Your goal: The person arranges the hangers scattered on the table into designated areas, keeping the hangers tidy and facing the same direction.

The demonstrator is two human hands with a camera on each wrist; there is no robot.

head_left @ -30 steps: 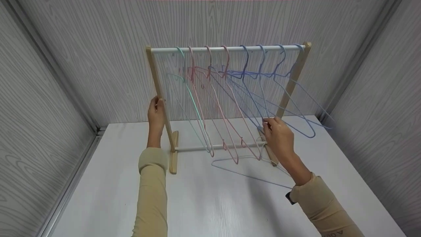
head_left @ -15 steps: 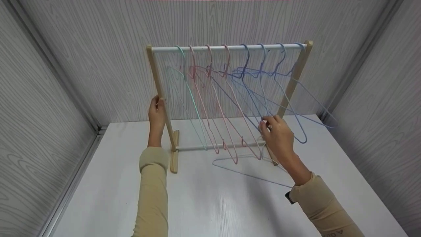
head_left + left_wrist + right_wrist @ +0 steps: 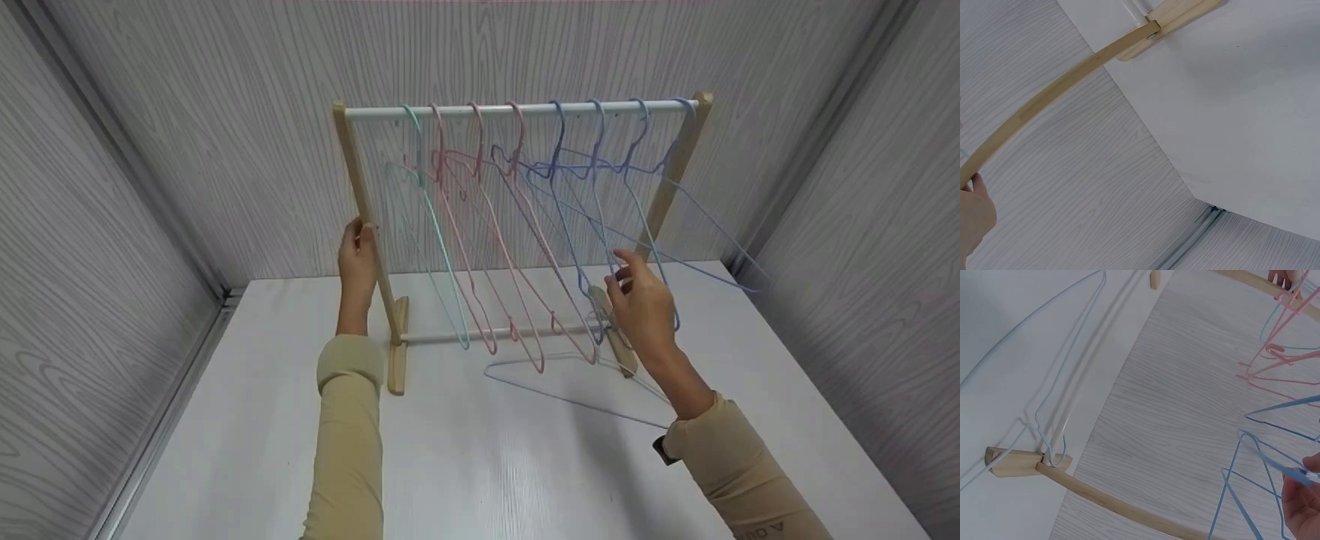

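A clothes rack (image 3: 384, 300) of wooden posts and white bars stands on the white table. My left hand (image 3: 358, 255) grips its left post partway up; the left wrist view shows the hand at the post (image 3: 1033, 109). From the top bar (image 3: 480, 110) hang a mint hanger (image 3: 442, 232), several pink hangers (image 3: 501, 240) and several blue hangers (image 3: 667, 165). My right hand (image 3: 641, 300) is among the blue ones at the right. In the right wrist view, its thumb and fingers (image 3: 1292, 500) pinch a blurred light-blue hanger (image 3: 1275, 464). A dark-blue hanger (image 3: 564, 217) hangs just left of that hand.
One pale-blue hanger (image 3: 570, 401) is low at the front right, by the rack's right foot (image 3: 621, 352); the right wrist also passes there. Wood-grained panels (image 3: 225, 150) enclose the table at the back and sides.
My right hand has let go of the dark-blue hanger, which now hangs lower, and has shifted slightly right to the neighbouring blue hanger. The left hand stays on the post.
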